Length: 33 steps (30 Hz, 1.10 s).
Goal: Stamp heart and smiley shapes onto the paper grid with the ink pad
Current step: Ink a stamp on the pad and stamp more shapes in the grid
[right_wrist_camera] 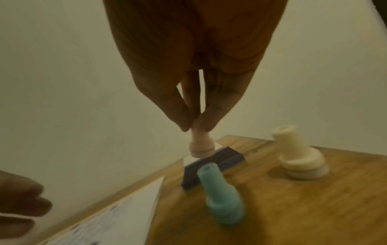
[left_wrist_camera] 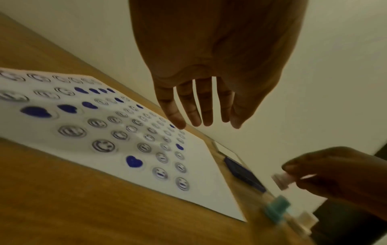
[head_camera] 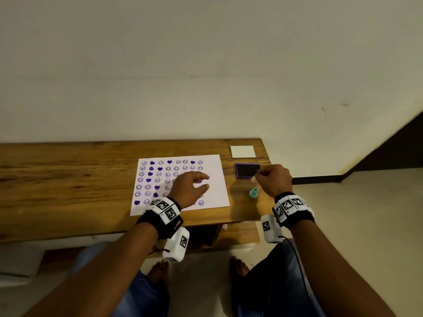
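While most cells on the white paper grid sheet (head_camera: 217, 179) are carrying purple prints, you're pinching the small pale stamp (right_wrist_camera: 55, 147) in your right hand (head_camera: 273, 179) above the purple ink pad (head_camera: 247, 170); left hand (head_camera: 190, 188) is hovering flat, fingers spread. Nearly finishing, I'd say.

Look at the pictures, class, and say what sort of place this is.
Probably a plain room at home, set up for craft: a wooden table against a bare wall, with stamped paper, an ink pad and stamps.
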{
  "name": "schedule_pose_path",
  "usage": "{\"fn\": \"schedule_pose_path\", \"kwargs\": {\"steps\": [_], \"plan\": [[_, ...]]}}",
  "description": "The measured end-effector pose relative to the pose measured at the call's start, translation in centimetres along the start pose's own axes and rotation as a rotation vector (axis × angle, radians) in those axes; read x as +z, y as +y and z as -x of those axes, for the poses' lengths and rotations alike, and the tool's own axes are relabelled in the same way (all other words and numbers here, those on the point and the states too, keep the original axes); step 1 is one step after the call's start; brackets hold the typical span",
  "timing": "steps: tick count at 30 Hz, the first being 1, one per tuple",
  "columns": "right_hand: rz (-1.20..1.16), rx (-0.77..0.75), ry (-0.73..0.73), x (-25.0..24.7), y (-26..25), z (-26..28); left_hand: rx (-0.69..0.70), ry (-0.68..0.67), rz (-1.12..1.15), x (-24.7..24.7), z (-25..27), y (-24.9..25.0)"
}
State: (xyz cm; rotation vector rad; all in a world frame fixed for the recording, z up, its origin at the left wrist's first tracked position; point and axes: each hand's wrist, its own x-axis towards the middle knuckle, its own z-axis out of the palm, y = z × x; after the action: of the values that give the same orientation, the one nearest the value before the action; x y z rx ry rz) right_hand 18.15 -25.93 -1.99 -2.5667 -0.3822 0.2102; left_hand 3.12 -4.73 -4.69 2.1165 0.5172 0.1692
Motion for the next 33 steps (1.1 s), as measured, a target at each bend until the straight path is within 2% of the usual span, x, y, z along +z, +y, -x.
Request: {"fn": "schedule_pose_path", "kwargs": {"steps": [4,7,11,15,19,23,26,29,33], "plan": [[-0.515,-0.074,-0.108,-0.7,-1.8,2.7,-0.001,-0.003,0.154,2.1,0.3,2.0],[-0.698,-0.093,-0.17,0.1,-2.4,3.8,-0.012,-0.021,0.268,2.9,0.7,3.3],[-0.86,-0.027,-0.165,1.1,-2.4,4.4,0.0,0.02,0.315,3.1,1.5,4.3],[-0.984,0.036,-0.179,1.6,-2.3,4.7,0.024,-0.053,0.331,3.1,2.0,4.4],[-1.075,0.069,-0.182,2.0,-2.5,4.9,0.026,0.003,0.334,3.4,1.8,4.3],[-1.225,0.115,-0.246,2.2,-2.3,5.1,0.015,0.026,0.406,3.9,1.6,4.3],[-1.226,0.108,-0.28,2.1,-2.0,4.9,0.015,0.037,0.439,4.1,1.7,4.2],[-1.133,0.074,-0.219,2.0,-2.1,4.6,0.01,0.067,0.459,4.7,1.6,4.2],[-1.265,0.211,0.023,0.6,-1.4,2.9,-0.061,0.126,0.499,5.8,1.2,3.9]]}}
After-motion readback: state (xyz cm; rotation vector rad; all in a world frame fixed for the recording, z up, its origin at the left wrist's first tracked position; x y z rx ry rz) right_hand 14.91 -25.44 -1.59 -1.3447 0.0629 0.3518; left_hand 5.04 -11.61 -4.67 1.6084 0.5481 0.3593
